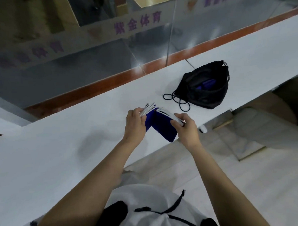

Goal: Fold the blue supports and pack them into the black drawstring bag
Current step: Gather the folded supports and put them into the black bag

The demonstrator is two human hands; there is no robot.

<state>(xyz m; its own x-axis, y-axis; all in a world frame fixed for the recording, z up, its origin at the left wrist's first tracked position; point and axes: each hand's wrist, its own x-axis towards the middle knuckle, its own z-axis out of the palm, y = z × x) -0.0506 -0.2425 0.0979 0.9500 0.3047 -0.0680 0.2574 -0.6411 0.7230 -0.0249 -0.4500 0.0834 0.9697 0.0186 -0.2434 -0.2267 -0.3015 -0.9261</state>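
Observation:
A blue support (pixel 161 125) with white straps along its top edges is held over the near edge of the white counter, bent into a V along its middle. My left hand (pixel 135 124) grips its left half and the white straps there. My right hand (pixel 185 126) pinches the white straps on its right half. The black drawstring bag (pixel 204 96) lies open on the counter beyond my right hand, apart from both hands. Blue supports (pixel 207 84) show inside its mouth. Its black cord (pixel 177 100) loops on the counter toward me.
The white counter (pixel 59 152) runs from lower left to upper right, with an orange-brown strip and a glass wall with purple lettering behind it. Below the counter's near edge on the right are the floor and pale furniture.

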